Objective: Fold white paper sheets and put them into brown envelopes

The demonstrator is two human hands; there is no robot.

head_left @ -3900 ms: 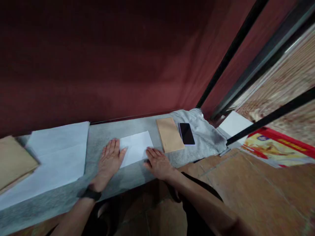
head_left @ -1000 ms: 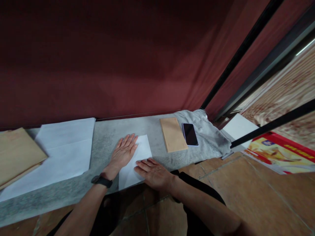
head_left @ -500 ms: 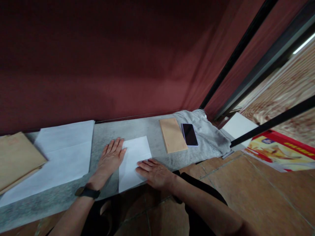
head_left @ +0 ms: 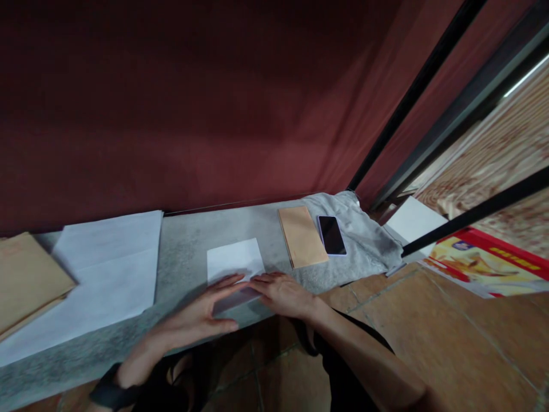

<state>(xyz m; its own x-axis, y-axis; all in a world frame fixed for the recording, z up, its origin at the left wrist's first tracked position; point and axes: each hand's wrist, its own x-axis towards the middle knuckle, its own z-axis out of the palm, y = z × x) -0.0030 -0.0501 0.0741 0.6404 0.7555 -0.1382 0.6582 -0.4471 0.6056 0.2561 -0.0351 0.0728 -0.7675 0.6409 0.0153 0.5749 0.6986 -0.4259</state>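
A small white sheet of paper (head_left: pixel 235 256) lies on the grey bench in front of me. Its near part is bent up, with a shaded flap under my fingers. My left hand (head_left: pixel 210 309) touches this flap from the left, its fingers stretched out and its thumb well apart. From the right, my right hand (head_left: pixel 281 293) is closed at the flap's edge, fingers together and fingertips meeting the left ones. Right of the sheet lies a stack of brown envelopes (head_left: pixel 302 237), with a dark-screened phone (head_left: pixel 331 235) beside it.
Larger white paper (head_left: pixel 115 263) covers the bench (head_left: pixel 184 240) at left, with brown envelopes (head_left: pixel 32 283) on top. A dark red wall (head_left: pixel 214 166) rises behind. Black bars (head_left: pixel 397 114), a printed carton (head_left: pixel 489 263) and tiled floor (head_left: pixel 429 320) are at right.
Both hands lay flat on the smooth sheet before. The near part of the sheet is now bent up. My left hand has come down and right, and the fingertips of both hands now meet.
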